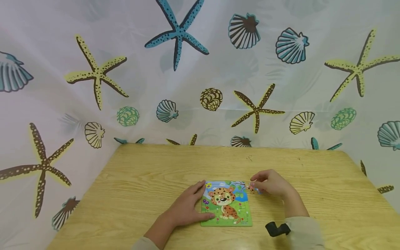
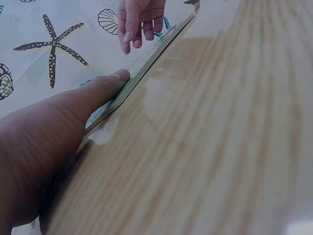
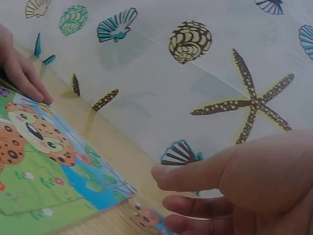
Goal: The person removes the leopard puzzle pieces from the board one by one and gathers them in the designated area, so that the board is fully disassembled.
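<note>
A square jigsaw puzzle board [image 1: 244,208] with a cartoon leopard picture lies flat on the table. My left hand [image 1: 186,205] rests along its left side, the thumb over the lower left part and the straight fingers at the upper left corner. Just past the board's upper right corner lie what look like loose puzzle pieces [image 3: 143,215], patterned in spotted orange and blue. Over these is my right hand [image 1: 271,183], its fingers loosely bent. A gap shows between that thumb and the fingers in the right wrist view; whether the fingertips touch the pieces is hard to tell.
The wooden table [image 1: 147,170] reaches back to a white curtain [image 1: 187,128] printed with starfish and shells, which also hangs at both sides. A black strap-like object [image 1: 276,229] sits by the right sleeve.
</note>
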`<action>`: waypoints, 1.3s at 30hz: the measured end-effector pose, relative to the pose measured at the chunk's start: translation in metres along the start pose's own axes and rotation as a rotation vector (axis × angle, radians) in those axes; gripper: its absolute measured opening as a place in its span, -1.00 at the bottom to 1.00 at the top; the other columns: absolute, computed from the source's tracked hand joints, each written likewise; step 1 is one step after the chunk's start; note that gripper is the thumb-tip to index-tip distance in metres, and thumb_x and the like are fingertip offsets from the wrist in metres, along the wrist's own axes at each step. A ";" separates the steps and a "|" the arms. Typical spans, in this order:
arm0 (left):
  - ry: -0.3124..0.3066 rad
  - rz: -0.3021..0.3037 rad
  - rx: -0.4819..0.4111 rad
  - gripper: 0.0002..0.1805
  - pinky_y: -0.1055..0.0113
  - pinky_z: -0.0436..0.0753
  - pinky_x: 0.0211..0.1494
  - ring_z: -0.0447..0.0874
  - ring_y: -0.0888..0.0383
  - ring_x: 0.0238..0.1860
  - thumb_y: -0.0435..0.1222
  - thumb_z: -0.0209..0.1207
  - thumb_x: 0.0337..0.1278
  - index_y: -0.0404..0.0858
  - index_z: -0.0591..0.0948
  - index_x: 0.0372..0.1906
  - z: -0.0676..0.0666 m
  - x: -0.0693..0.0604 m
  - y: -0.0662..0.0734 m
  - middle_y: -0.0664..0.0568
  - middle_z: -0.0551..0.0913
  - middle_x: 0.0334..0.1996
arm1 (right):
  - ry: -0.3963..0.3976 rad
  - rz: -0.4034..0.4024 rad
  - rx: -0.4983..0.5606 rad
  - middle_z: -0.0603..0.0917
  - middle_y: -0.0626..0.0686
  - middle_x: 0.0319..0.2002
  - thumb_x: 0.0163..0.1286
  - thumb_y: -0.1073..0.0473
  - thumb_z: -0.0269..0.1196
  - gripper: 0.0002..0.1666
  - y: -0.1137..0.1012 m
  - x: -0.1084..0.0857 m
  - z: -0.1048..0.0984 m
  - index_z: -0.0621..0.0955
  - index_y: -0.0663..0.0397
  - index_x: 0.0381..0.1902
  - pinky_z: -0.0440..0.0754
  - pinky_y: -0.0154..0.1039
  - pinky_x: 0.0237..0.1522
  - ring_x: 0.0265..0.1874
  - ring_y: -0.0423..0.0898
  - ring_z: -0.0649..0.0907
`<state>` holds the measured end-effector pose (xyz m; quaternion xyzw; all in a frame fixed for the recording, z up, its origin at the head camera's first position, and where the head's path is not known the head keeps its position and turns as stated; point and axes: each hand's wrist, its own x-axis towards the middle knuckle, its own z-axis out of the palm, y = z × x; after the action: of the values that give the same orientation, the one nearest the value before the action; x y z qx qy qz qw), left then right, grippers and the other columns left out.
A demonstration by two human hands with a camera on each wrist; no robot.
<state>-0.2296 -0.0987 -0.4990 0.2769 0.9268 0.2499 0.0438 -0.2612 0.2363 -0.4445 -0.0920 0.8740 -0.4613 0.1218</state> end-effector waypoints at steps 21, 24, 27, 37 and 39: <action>-0.008 -0.010 -0.030 0.22 -0.15 0.24 0.53 -0.01 -0.13 0.60 0.44 0.20 -0.01 -0.25 0.11 0.57 -0.001 0.000 0.001 -0.01 0.03 0.61 | -0.149 -0.136 -0.104 0.73 0.06 -0.37 0.26 0.31 0.41 -0.82 -0.023 0.014 0.046 0.78 0.20 -0.16 0.54 -0.31 -0.37 -0.42 -0.18 0.55; -0.004 -0.005 -0.035 0.22 -0.15 0.24 0.53 0.00 -0.13 0.60 0.43 0.21 -0.01 -0.26 0.11 0.57 -0.001 0.000 0.002 -0.02 0.03 0.61 | -0.138 -0.129 -0.126 0.77 0.04 -0.27 0.23 0.30 0.44 -0.82 -0.024 0.013 0.048 0.78 0.17 -0.18 0.61 -0.23 -0.24 -0.32 -0.16 0.60; -0.005 -0.006 -0.030 0.22 -0.15 0.23 0.54 0.00 -0.13 0.60 0.44 0.20 -0.02 -0.26 0.11 0.57 -0.002 -0.001 0.002 -0.01 0.04 0.61 | -0.119 -0.110 -0.140 0.76 0.03 -0.22 0.21 0.30 0.45 -0.85 -0.024 0.013 0.050 0.78 0.14 -0.22 0.65 -0.10 -0.06 -0.18 -0.09 0.64; -0.001 0.000 -0.018 0.22 -0.13 0.24 0.54 0.01 -0.12 0.60 0.43 0.21 -0.02 -0.26 0.13 0.56 -0.003 -0.001 0.003 -0.02 0.06 0.61 | -0.004 -0.065 -0.223 0.63 0.05 -0.09 0.17 0.35 0.47 -0.87 -0.029 0.013 0.055 0.74 0.03 -0.37 0.59 0.04 0.08 -0.06 0.01 0.60; -0.004 0.000 -0.018 0.22 -0.13 0.24 0.54 0.01 -0.12 0.60 0.43 0.21 -0.02 -0.26 0.13 0.57 -0.003 0.000 0.003 -0.01 0.06 0.61 | -0.001 -0.067 -0.245 0.66 0.02 -0.16 0.18 0.32 0.47 -0.84 -0.030 0.013 0.054 0.74 0.05 -0.27 0.61 -0.01 0.00 -0.13 -0.03 0.61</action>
<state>-0.2287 -0.0981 -0.4950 0.2769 0.9244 0.2579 0.0480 -0.2563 0.1736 -0.4508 -0.1355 0.9201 -0.3550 0.0946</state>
